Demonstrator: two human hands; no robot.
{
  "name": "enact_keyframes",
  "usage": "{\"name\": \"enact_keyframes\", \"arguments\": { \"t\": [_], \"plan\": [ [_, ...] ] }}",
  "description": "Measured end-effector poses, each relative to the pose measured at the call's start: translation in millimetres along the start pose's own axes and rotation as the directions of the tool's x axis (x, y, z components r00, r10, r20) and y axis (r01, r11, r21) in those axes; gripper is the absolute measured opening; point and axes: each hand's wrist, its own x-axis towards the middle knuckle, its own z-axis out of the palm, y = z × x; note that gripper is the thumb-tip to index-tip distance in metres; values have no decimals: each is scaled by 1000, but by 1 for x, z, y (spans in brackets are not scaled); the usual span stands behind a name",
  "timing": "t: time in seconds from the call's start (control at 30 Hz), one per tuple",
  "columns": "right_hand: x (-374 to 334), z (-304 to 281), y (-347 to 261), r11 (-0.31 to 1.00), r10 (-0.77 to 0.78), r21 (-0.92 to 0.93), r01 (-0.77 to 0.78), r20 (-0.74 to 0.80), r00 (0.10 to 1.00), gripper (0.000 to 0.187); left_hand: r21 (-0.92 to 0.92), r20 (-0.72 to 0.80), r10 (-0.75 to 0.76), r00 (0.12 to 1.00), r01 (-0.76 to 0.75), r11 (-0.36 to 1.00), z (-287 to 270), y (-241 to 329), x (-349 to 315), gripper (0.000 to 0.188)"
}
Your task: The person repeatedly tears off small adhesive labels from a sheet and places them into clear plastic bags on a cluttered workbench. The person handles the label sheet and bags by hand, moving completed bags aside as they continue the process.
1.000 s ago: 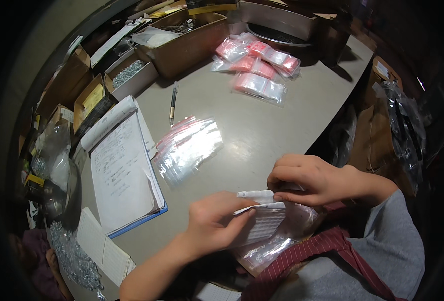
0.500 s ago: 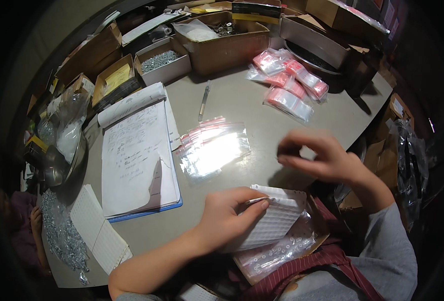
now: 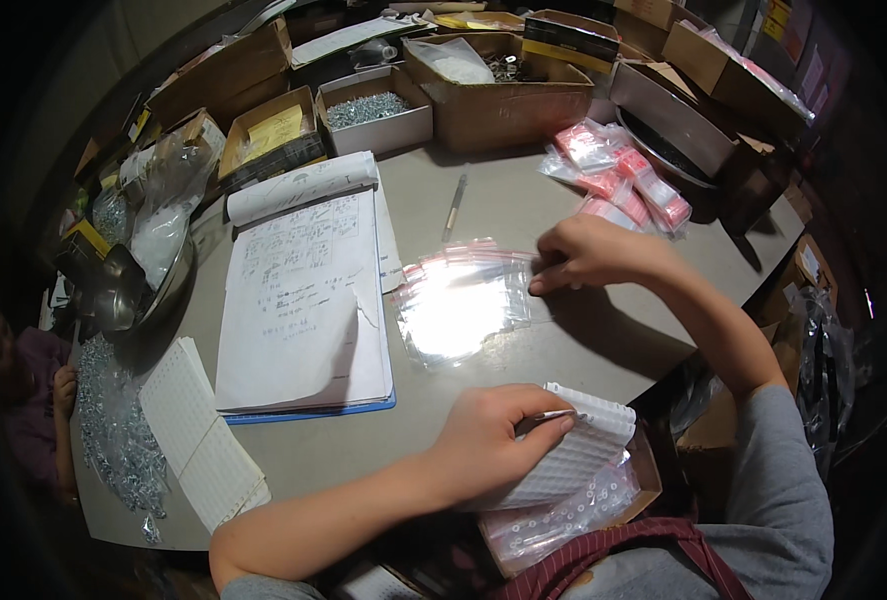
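Observation:
My left hand [image 3: 498,440] grips a stack of white label sheets [image 3: 588,445] above my lap. A thin, shiny metal piece [image 3: 553,414], its kind unclear, juts out between that hand's thumb and fingers. Across the table, my right hand [image 3: 593,252] is closed in a pinch at the right edge of some fanned-out clear zip bags [image 3: 515,290] with red strips. Glare whitens the middle of these bags. Under the label sheets is a shallow cardboard box [image 3: 647,470] with clear bags of small white rings [image 3: 563,515].
A clipboard with written pages [image 3: 298,330] lies left of the bags, a pen [image 3: 454,208] beyond them. Bundled red-striped bags [image 3: 623,180] sit far right. Open boxes, one with metal parts [image 3: 366,108], line the back. More label sheets [image 3: 198,430] and loose hardware [image 3: 118,440] lie left, near another person's hand [image 3: 65,388].
My right hand has gone from the air near the label sheets out to the edge of the zip bags. My left hand keeps its hold on the sheets. The view has shifted slightly.

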Motion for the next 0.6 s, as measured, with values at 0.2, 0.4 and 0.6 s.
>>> {"name": "enact_keyframes", "arguments": {
  "t": [0.2, 0.4, 0.6],
  "plan": [
    [4, 1, 6, 951, -285, 77, 298, -148, 947, 27, 32, 16, 1, 1000, -2, 999, -1, -1, 2, 18],
    [17, 24, -35, 904, -406, 36, 426, -238, 882, 18, 32, -2, 62, 998, -62, 998, 1, -5, 1, 18],
    [19, 28, -18, 957, -286, -29, 287, -239, 928, 23, 15, 25, 2, 1000, -3, 1000, 1, -3, 1, 19]
  ]
}}
